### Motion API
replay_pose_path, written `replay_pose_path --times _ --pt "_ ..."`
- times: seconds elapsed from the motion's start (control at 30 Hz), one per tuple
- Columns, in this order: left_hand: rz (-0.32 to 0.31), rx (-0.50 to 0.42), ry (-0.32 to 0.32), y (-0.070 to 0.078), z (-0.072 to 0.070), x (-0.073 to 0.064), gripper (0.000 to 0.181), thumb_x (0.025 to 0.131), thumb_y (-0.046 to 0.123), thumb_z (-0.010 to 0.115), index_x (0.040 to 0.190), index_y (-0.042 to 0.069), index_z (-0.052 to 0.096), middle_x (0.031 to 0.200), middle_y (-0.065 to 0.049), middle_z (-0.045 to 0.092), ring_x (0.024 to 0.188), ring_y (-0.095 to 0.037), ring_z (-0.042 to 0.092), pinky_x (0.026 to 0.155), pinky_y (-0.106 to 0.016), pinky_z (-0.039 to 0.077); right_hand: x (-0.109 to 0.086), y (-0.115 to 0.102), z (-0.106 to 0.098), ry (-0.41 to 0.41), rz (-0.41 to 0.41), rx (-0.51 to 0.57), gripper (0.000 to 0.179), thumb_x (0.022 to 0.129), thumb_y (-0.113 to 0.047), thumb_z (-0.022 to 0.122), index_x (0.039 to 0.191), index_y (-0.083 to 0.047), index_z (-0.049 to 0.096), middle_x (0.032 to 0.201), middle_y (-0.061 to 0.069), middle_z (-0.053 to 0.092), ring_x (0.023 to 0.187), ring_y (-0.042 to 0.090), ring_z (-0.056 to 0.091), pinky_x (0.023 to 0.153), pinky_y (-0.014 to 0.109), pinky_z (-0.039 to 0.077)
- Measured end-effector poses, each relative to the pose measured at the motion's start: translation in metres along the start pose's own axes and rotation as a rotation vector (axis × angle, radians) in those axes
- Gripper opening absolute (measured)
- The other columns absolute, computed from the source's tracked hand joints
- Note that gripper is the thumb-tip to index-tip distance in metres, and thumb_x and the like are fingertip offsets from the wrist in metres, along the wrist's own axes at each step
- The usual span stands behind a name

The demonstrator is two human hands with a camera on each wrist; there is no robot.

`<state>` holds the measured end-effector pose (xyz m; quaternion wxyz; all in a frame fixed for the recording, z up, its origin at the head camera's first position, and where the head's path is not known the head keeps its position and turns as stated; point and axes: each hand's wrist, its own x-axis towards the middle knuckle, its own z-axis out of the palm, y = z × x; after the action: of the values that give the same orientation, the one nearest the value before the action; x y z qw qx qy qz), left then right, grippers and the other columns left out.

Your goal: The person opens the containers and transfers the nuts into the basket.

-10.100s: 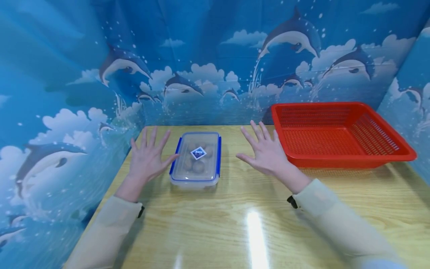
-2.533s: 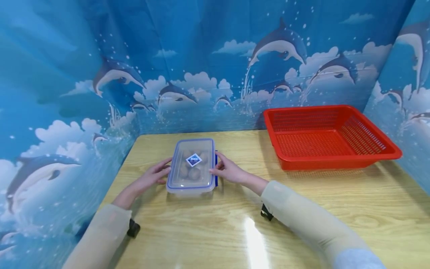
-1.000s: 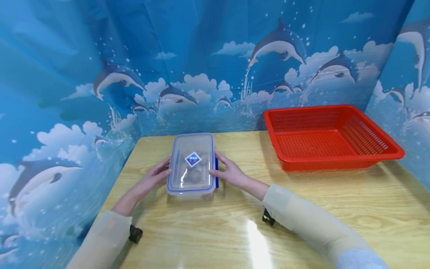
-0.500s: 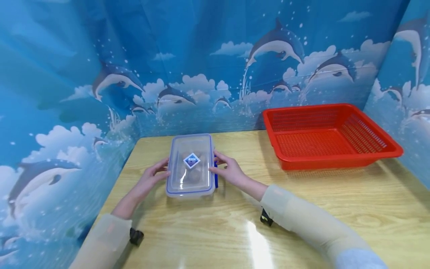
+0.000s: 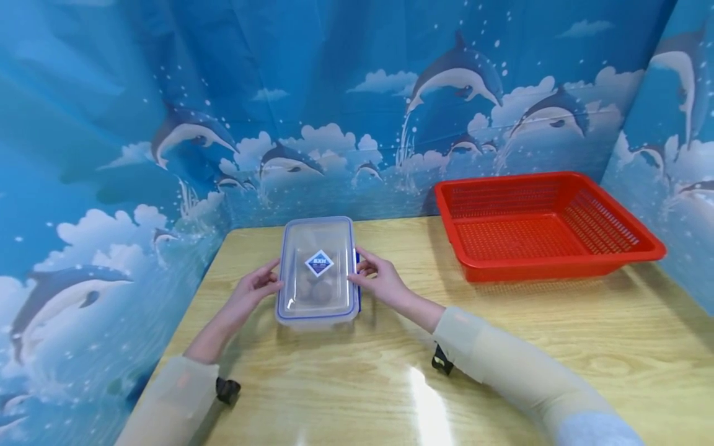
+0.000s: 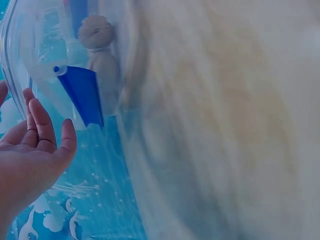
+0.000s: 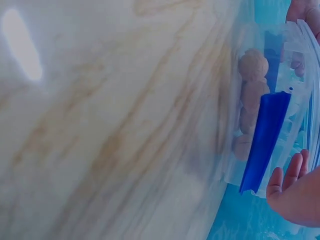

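A clear plastic food container (image 5: 318, 324) stands on the table, holding several round, light-brown, walnut-like things (image 7: 254, 65). Its clear lid (image 5: 312, 238), edged in blue with a diamond label, is tilted, with the far end raised off the box. The left hand (image 5: 245, 301) pinches the lid's left edge between thumb and fingers. On the opposite edge, the right hand (image 5: 382, 286) pinches it the same way, thumb on top. Both wrist views show the side latches unfastened: one blue latch (image 6: 82, 95) juts out at the left, another blue latch (image 7: 265, 145) at the right.
A red perforated plastic basket (image 5: 535, 235) stands at the back right of the wooden table (image 5: 357, 384). A blue dolphin-print curtain (image 5: 334, 80) hangs behind the table and along both sides. A bright reflection lies on the front part of the tabletop.
Both hands, spread in the air ten seconds ago, came to the container's sides. Its side latches have come undone. During the last seconds the lid's far end has lifted.
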<state>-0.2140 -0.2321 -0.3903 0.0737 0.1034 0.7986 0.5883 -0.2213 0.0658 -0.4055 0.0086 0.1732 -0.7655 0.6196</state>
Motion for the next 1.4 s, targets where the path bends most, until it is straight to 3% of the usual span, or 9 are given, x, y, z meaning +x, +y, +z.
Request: replay_pose_path --times 0.23,0.4,0.7,0.9,1.0,1.2,1.4 --pt "0.021 0.010 0.010 0.013 0.007 0.012 0.063 0.096 0.010 0.061 0.151 0.001 0.030 0.105 -0.007 0.057 0.093 -0.006 0.057 0.086 -0.020 0.048 0.005 -0.007 -0.011 0.054 0.007 0.046 0.063 0.087 0.004 0.068 0.144 0.005 0.041 0.096 0.022 0.063 0.083 0.024 0.062 0.077 0.027 0.053" --pt "0.055 0.010 0.028 0.022 0.015 0.021 0.065 0.095 0.007 0.062 0.151 0.003 0.031 0.103 -0.008 0.059 0.088 -0.005 0.058 0.081 -0.019 0.049 0.008 -0.014 -0.024 0.073 0.049 0.078 0.063 0.089 0.003 0.067 0.146 0.000 0.040 0.100 0.018 0.062 0.080 0.017 0.062 0.074 0.024 0.053" --pt "0.154 -0.107 0.066 0.040 0.036 0.037 0.063 0.091 -0.004 0.062 0.148 0.001 0.036 0.097 -0.002 0.060 0.077 -0.005 0.058 0.070 -0.021 0.053 0.010 -0.022 -0.051 0.117 0.062 0.073 0.064 0.093 -0.002 0.065 0.150 -0.012 0.039 0.107 0.017 0.061 0.078 0.011 0.061 0.082 0.038 0.054" --pt "0.211 -0.120 0.075 0.043 0.048 0.043 0.059 0.089 -0.006 0.064 0.144 -0.002 0.041 0.100 -0.011 0.062 0.075 -0.006 0.060 0.067 -0.022 0.054 0.009 -0.021 -0.062 0.163 0.011 0.101 0.062 0.090 0.005 0.065 0.147 -0.004 0.041 0.103 0.021 0.062 0.073 0.009 0.060 0.070 0.021 0.051" --pt "0.232 -0.138 0.088 0.044 0.054 0.046 0.060 0.087 -0.009 0.065 0.143 -0.002 0.043 0.099 -0.010 0.062 0.075 -0.007 0.059 0.068 -0.020 0.052 0.008 -0.022 -0.068 0.179 -0.013 0.086 0.060 0.090 0.006 0.065 0.145 0.000 0.042 0.104 0.024 0.061 0.074 0.007 0.059 0.071 0.018 0.050" --pt "0.261 -0.136 0.127 0.048 0.060 0.050 0.056 0.086 -0.010 0.066 0.139 -0.004 0.047 0.098 -0.009 0.062 0.077 -0.009 0.057 0.070 -0.018 0.050 0.005 -0.026 -0.076 0.168 -0.006 0.046 0.057 0.091 0.003 0.064 0.144 0.002 0.042 0.109 0.025 0.059 0.082 0.009 0.060 0.077 0.019 0.051" --pt "0.308 -0.128 0.147 0.050 0.063 0.050 0.044 0.085 -0.011 0.067 0.127 -0.008 0.053 0.100 -0.017 0.061 0.075 -0.010 0.057 0.066 -0.019 0.049 0.003 -0.028 -0.080 0.165 -0.009 0.022 0.056 0.092 0.001 0.064 0.143 0.004 0.042 0.110 0.024 0.060 0.090 0.014 0.061 0.079 0.021 0.051"
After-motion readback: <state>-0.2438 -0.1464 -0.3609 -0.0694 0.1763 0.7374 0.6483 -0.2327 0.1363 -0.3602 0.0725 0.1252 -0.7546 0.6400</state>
